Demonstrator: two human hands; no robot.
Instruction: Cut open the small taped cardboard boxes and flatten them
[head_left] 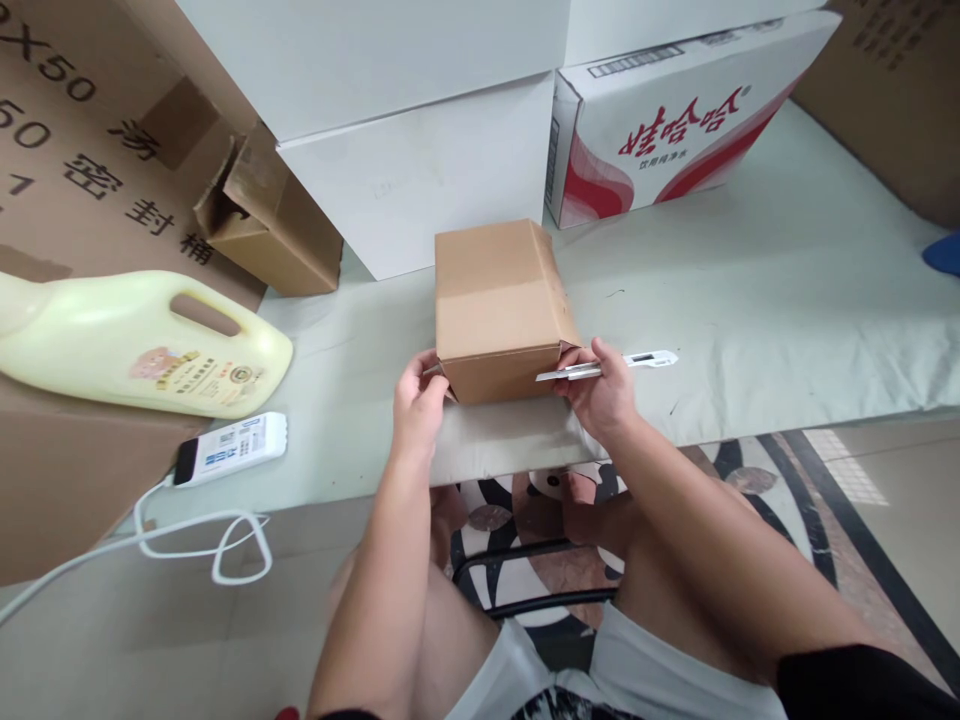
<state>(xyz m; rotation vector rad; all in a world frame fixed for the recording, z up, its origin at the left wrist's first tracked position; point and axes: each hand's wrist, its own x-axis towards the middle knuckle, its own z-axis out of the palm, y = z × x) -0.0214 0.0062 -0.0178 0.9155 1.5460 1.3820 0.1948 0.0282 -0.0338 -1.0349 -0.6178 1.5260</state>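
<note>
Left hand (417, 408): thumb and fingers curl together, pinching the small brown box (495, 300) at its near left corner.
Right hand (606, 395): grasps the white utility knife (654, 359), with fingertips also at the box's near right corner.
Knife blade (551, 376): points left, across the box's near face.
Small brown box: sits between both hands, near the front edge of the pale green cloth (750, 330), closed on top.
Behind the box: large white boxes (427, 180), stacked; to their right, a white carton with red lettering (675, 140).
Left of the hands: a pale yellow bottle (112, 345) lying on its side, and just beside it a white corded block (236, 450), its cable (259, 560) looping past the edge.
Far left: an open brown carton (285, 220) against a big printed carton (97, 60).
Below: patterned floor (750, 480) and the person's knees.
</note>
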